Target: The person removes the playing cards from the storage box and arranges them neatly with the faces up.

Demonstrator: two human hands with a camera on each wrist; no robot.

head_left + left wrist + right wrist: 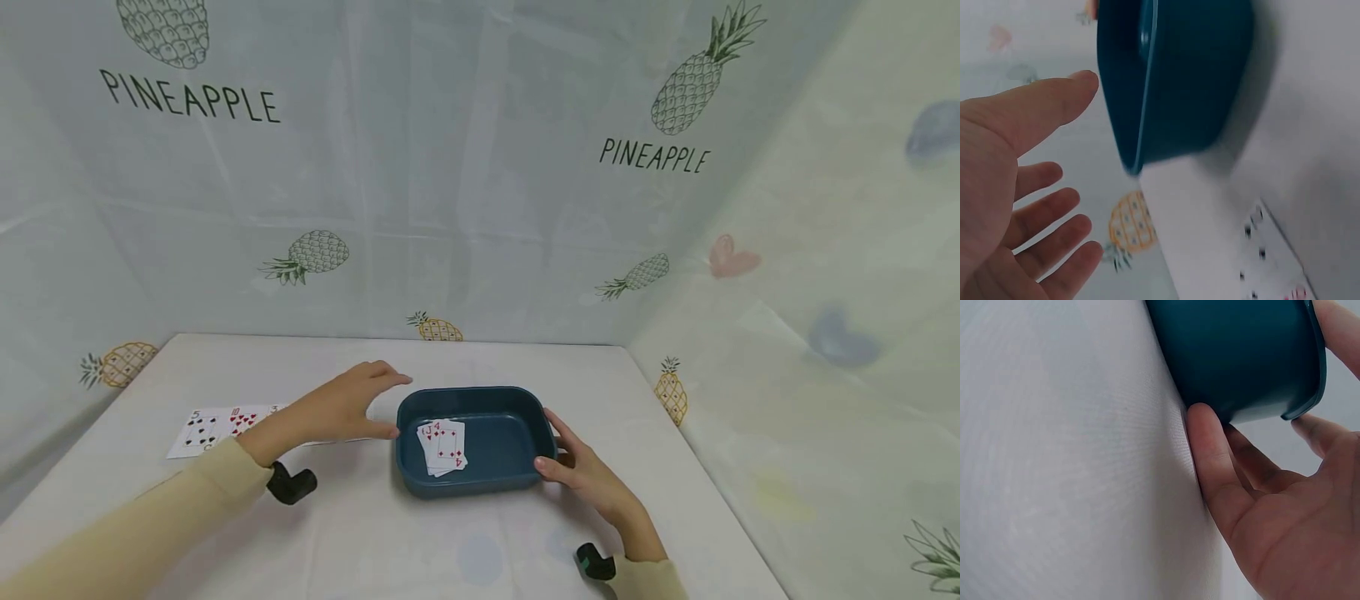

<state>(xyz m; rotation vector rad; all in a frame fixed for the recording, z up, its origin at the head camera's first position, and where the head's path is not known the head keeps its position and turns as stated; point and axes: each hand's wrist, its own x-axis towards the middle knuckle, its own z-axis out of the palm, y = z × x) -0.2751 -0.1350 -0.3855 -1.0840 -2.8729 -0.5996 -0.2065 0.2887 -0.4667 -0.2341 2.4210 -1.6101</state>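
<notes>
A dark blue rectangular dish (501,454) stands on the white table, with a small pile of playing cards (444,448) inside at its left; a four of diamonds lies on top. My right hand (592,482) grips the dish's right end, thumb over the rim and fingers along the outer wall. At the left end is my left hand (348,408), fingers spread and nothing held; its thumb points at the rim. In the left wrist view that thumb (1063,103) overlaps the rim's edge. Face-up cards (213,427) lie in a row under the left forearm, partly hidden by it.
White table (420,550) carries the dish and the cards. A pineapple-print cloth (450,167) hangs behind the table, and a paler patterned cloth (810,433) covers the right side. Each wrist wears a small black camera (292,483).
</notes>
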